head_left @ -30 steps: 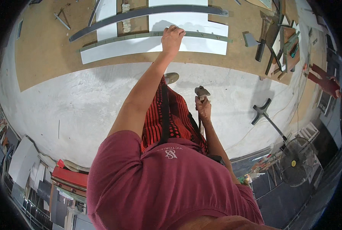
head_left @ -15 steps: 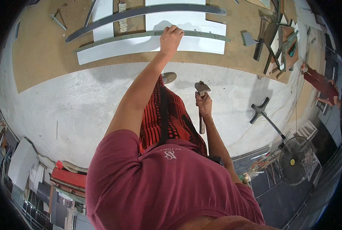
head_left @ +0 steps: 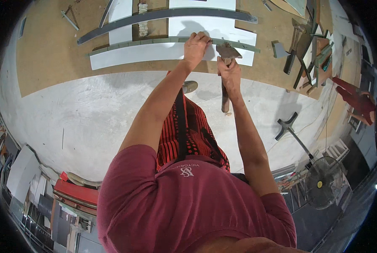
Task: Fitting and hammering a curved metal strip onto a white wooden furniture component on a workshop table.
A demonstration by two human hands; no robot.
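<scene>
My right hand [head_left: 230, 76] grips a hammer [head_left: 225, 99] partway along its handle. The hammer's metal head is raised near the front edge of the worktable, to the right of my other hand. My left hand [head_left: 195, 49] rests at a narrow green strip [head_left: 154, 41], its fingers pinched together; whatever is between them is too small or hidden to make out. The strip runs in a gentle curve along a white board [head_left: 133, 55]. Beyond it, a dark grey curved bar [head_left: 142, 19] lies across the white pieces.
On the table's right lie a second hammer [head_left: 290, 61], a small grey block [head_left: 278, 49] and a heap of offcuts [head_left: 319, 55]. A standing fan [head_left: 322, 183] is behind at right. Another person [head_left: 357, 99] in red works at the far right edge.
My right hand has lifted the hammer forward from beside my body to the table edge, close to my left hand. The left hand stays at the green strip, its fingers shifted slightly.
</scene>
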